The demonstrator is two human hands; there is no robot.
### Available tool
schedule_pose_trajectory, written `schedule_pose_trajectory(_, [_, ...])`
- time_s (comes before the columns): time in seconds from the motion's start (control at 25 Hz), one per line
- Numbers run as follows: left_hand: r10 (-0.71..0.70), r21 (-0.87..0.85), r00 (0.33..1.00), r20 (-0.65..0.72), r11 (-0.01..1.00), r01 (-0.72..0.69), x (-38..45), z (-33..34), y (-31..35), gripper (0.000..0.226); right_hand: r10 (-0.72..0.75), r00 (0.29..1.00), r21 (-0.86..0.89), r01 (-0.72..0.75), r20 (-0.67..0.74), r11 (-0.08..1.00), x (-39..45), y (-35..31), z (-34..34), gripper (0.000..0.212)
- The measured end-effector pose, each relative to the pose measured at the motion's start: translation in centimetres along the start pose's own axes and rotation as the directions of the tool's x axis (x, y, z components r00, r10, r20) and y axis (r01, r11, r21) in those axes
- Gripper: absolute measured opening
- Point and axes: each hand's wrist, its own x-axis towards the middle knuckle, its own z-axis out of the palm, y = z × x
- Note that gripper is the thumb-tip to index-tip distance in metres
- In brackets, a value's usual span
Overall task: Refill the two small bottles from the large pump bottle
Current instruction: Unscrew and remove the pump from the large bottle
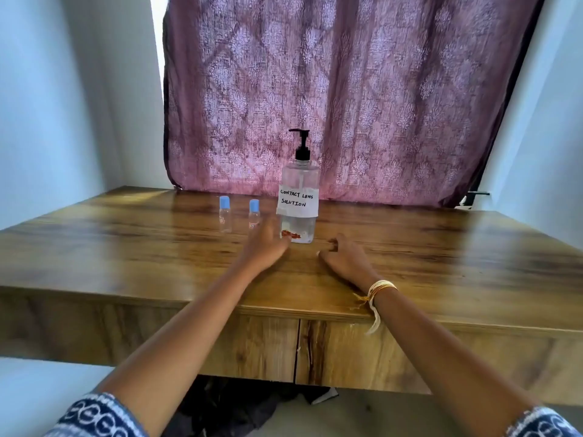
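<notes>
pump bottle (pixel 298 200), one: clear, upright on the wooden table (pixel 441 266), long axis vertical, black nozzle pointing left, paper label hand-lettered "contact lens solution". nearest, two hands: left hand (pixel 266 247) (blurred) fingers extended beside the bottle's base, holding nothing; right hand (pixel 345 258) loosely curled, resting on the tabletop, empty. small bottles, two, blue-capped, upright: one (pixel 225 215) left, one (pixel 254 215) nearer the pump bottle. behind, one purple curtain (pixel 347 89).

Navy-and-white patterned sleeves (pixel 97 417); yellow-and-cream thread bracelet (pixel 378 290) with loose ends on the right wrist.
</notes>
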Motion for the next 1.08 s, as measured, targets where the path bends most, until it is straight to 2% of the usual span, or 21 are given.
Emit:
schedule_pose_trajectory(0.04, [0.025,-0.086,0.998,-0.062,0.996,-0.031,1.3,0.0,0.4,0.054,0.031,0.999,0.079,-0.03,-0.01,0.996,0.6,0.0,-0.1,0.04])
schedule_pose_trajectory(0.12, [0.027,-0.167,0.99,-0.136,0.985,-0.05,3.3,-0.5,1.4,0.055,0.054,0.998,0.123,-0.052,-0.014,0.991,1.5,-0.1,-0.1,0.036])
schedule_pose_trajectory(0.24, [-0.034,-0.233,0.981,-0.191,0.972,-0.012,6.4,-1.5,3.5,0.083,0.095,0.995,0.115,-0.094,-0.005,0.989,3.4,0.0,0.3,0.01])
schedule_pose_trajectory(0.28, [-0.054,-0.269,0.979,-0.198,0.963,-0.002,7.4,-1.5,3.7,0.088,0.129,0.992,0.19,-0.129,0.012,0.973,3.9,-0.2,0.1,0.007])
schedule_pose_trajectory(0.32, [-0.068,-0.295,0.98,-0.188,0.955,0.01,8.0,-1.7,4.1,0.088,0.164,0.986,0.283,-0.168,0.037,0.944,4.5,-0.7,-0.4,0.016])
schedule_pose_trajectory(0.4, [-0.023,-0.368,0.989,-0.147,0.929,-0.033,9.9,-1.5,4.1,0.083,0.187,0.978,0.484,-0.207,0.089,0.85,6.1,-1.7,-1.7,0.022])
schedule_pose_trajectory(0.44, [0.011,-0.421,0.992,-0.123,0.905,-0.062,10.9,-1.3,3.8,0.08,0.185,0.98,0.553,-0.194,0.073,0.811,7.0,-2.3,-2.2,0.02])
schedule_pose_trajectory(0.52, [0.053,-0.507,0.994,-0.095,0.857,-0.094,12.2,-1.0,3.1,0.071,0.186,0.982,0.68,-0.123,-0.02,0.723,8.7,-3.9,-3.1,0.016])
schedule_pose_trajectory(0.56, [0.071,-0.51,0.992,-0.102,0.853,-0.114,12.4,-0.9,2.9,0.06,0.175,0.981,0.727,-0.064,-0.078,0.684,9.1,-4.6,-3.5,0.012])
schedule_pose_trajectory(0.64, [0.109,-0.532,0.983,-0.149,0.829,-0.173,12.7,-0.7,2.5,0.043,0.109,0.977,0.761,0.073,-0.185,0.644,10.2,-5.8,-4.1,0.009])
schedule_pose_trajectory(0.76, [0.149,-0.575,0.969,-0.198,0.783,-0.238,13.0,-0.3,1.9,0.047,-0.034,0.961,0.714,0.227,-0.274,0.662,11.9,-7.5,-5.4,0.024])
schedule_pose_trajectory(0.84, [0.149,-0.564,0.963,-0.223,0.787,-0.253,12.9,-0.1,1.7,0.05,-0.142,0.964,0.66,0.257,-0.224,0.706,13.2,-8.5,-6.6,0.027])
schedule_pose_trajectory(0.96, [0.178,-0.505,0.95,-0.258,0.813,-0.289,12.6,-0.2,1.8,0.056,-0.276,0.96,0.576,0.254,-0.052,0.777,14.5,-8.6,-8.4,0.023])
schedule_pose_trajectory(1.08, [0.16,-0.522,0.956,-0.247,0.809,-0.27,12.2,-0.2,2.1,0.06,-0.329,0.94,0.623,0.312,-0.093,0.717,14.9,-8.1,-8.6,0.019])
